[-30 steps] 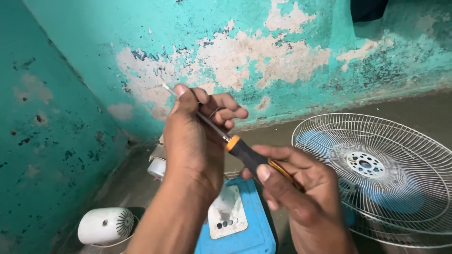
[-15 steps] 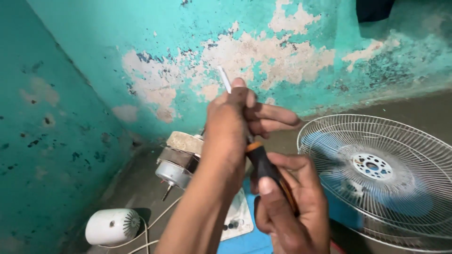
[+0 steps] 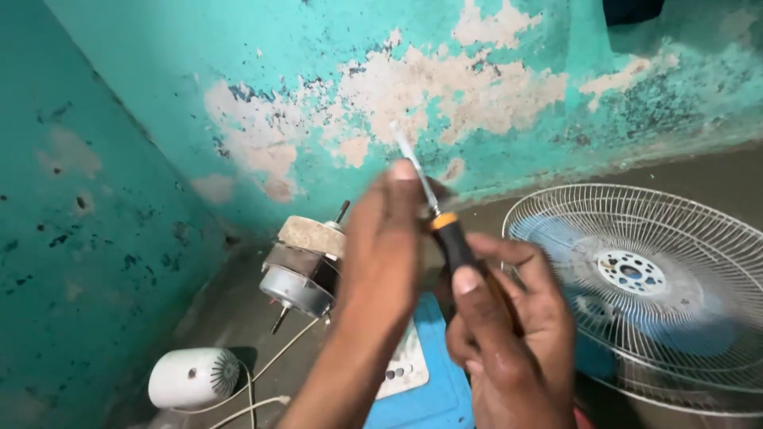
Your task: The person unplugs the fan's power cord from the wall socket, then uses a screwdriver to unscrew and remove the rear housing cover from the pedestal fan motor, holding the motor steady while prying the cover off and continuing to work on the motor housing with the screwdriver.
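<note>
The right hand (image 3: 509, 334) is closed around the black and orange handle of a screwdriver (image 3: 453, 238), its fingers (image 3: 528, 266) curled round the grip and the thumb laid along it. The tool points up and to the left, its thin metal shaft rising above both hands in front of the peeling turquoise wall (image 3: 318, 95). The left hand (image 3: 385, 246) is raised with its back to the camera; its fingertips meet the shaft just above the orange collar, but motion blur makes it impossible to tell whether they pinch the shaft or only touch it. Just left of that hand sits a small electric motor (image 3: 306, 266) with a shaft sticking out at top and bottom; the hand hides the motor's right side, so whether it grips the motor or the motor stands on its own cannot be seen. Thin wires run down from the motor towards a white rounded housing (image 3: 195, 377) on the floor. Below the hands lies a blue fan base (image 3: 433, 397) with a pale switch panel, mostly covered by the forearm. To the right lies a white wire fan guard (image 3: 636, 278) over a blue blade, cut off by the edge of the view
</note>
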